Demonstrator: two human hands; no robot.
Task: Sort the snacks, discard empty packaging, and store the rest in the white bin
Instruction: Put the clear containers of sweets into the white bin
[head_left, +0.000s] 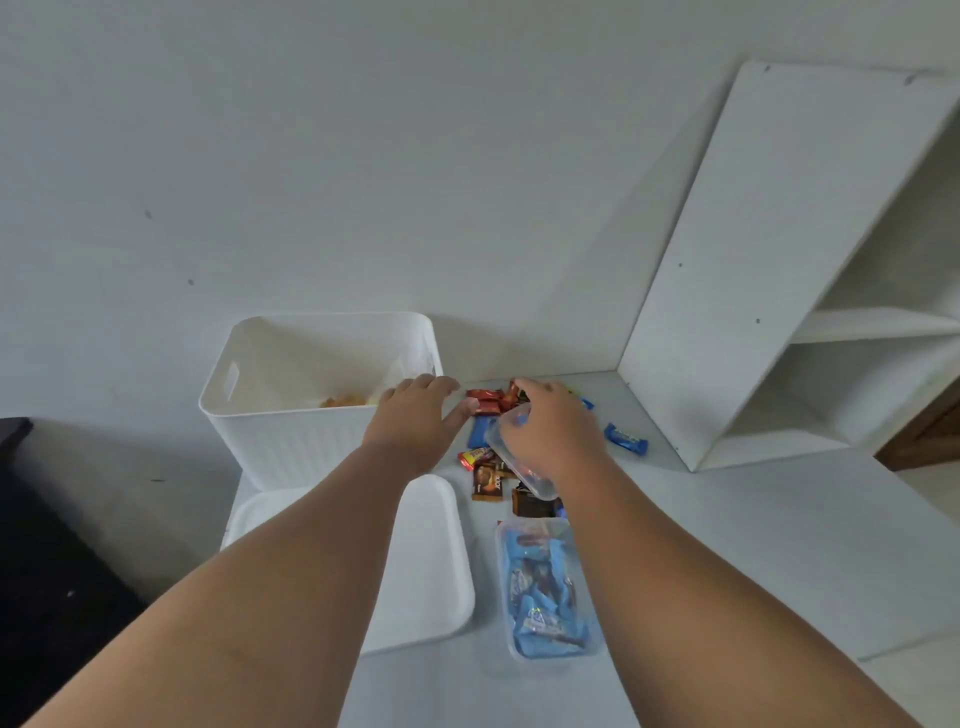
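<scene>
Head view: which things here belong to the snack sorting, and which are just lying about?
In the job: white bin; white lid lying flat before it; loose snacks on the table; blue-pack tub; tilted clear tub gripped by the right hand; left hand, open beside the bin.
Lying about: white shelf unit; dark object at the left edge.

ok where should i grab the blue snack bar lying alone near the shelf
Pinch the blue snack bar across its middle, straight down from above: it lies flat on the table, apart from the pile, both long sides free. The right hand is nearest but holds a clear container.
</scene>
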